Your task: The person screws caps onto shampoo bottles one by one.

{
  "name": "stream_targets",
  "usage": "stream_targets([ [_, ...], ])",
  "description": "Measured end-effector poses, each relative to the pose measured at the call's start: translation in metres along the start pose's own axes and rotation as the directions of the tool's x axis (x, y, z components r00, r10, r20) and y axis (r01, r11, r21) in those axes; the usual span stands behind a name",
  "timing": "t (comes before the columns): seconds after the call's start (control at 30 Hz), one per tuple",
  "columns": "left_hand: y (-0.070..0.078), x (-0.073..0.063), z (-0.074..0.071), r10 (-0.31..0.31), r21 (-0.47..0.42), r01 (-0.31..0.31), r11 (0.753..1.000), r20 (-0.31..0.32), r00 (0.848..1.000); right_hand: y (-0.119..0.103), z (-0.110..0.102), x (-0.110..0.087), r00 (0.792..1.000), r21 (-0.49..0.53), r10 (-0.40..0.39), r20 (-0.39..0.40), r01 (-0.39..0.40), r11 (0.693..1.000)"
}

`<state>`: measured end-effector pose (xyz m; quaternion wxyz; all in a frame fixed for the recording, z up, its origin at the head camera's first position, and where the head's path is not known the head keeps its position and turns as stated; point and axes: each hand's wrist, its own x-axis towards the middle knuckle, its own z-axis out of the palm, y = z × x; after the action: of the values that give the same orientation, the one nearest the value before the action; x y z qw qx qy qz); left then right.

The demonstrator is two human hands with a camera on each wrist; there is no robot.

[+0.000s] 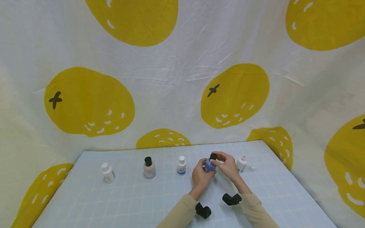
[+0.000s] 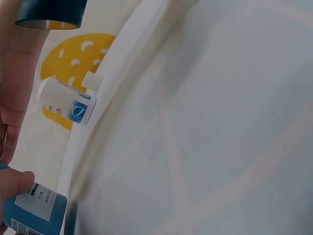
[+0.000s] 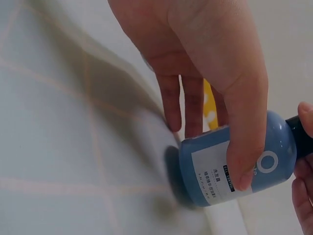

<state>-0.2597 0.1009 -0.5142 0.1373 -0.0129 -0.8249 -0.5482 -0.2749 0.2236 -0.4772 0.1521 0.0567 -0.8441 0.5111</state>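
Over the right half of the table, a blue bottle (image 1: 209, 166) with a black cap (image 1: 213, 156) is held between both hands, tilted in the head view. My left hand (image 1: 200, 178) grips the bottle's body, its thumb lying across the white label in the right wrist view. The fingers and thumb of my right hand (image 1: 228, 164) pinch the black cap, which sits at the bottle's neck. Just right of that hand stands a white bottle (image 1: 241, 164) that looks uncapped. Beside it a small white cap (image 1: 252, 167) lies on the table.
Leftward along the table (image 1: 94, 202) stand a white bottle with a blue label (image 1: 181, 166), a pale pink bottle with a black cap (image 1: 149, 170) and another white bottle (image 1: 108, 173). Black wrist devices (image 1: 203, 211) sit at both wrists. A patterned curtain (image 1: 171, 104) hangs behind.
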Motion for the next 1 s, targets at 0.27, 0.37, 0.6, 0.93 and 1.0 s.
stream_targets([
  [0.27, -0.003, 0.001, 0.000, -0.027, -0.011, 0.027, 1.000, 0.028, 0.999, 0.003, 0.003, 0.000, 0.997, -0.026, -0.070, 0.029, 0.070, 0.997],
  [0.37, -0.003, 0.000, -0.001, -0.028, -0.009, 0.028, 1.000, 0.026, 0.999, 0.004, 0.002, 0.000, 0.994, -0.024, -0.107, 0.037, 0.108, 0.994],
  [0.6, -0.003, -0.001, -0.001, -0.041, -0.018, 0.041, 0.999, 0.010, 0.999, 0.006, 0.002, 0.002, 0.990, 0.002, -0.134, 0.043, 0.134, 0.991],
  [0.93, 0.000, -0.002, -0.013, -0.035, -0.045, 0.041, 0.998, 0.127, 0.991, 0.004, 0.001, 0.000, 0.994, 0.027, -0.072, 0.078, 0.070, 0.997],
  [1.0, 0.002, 0.000, -0.017, -0.036, -0.051, 0.045, 0.998, 0.175, 0.984, 0.005, 0.000, 0.000, 0.994, 0.022, -0.070, 0.089, 0.069, 0.997],
])
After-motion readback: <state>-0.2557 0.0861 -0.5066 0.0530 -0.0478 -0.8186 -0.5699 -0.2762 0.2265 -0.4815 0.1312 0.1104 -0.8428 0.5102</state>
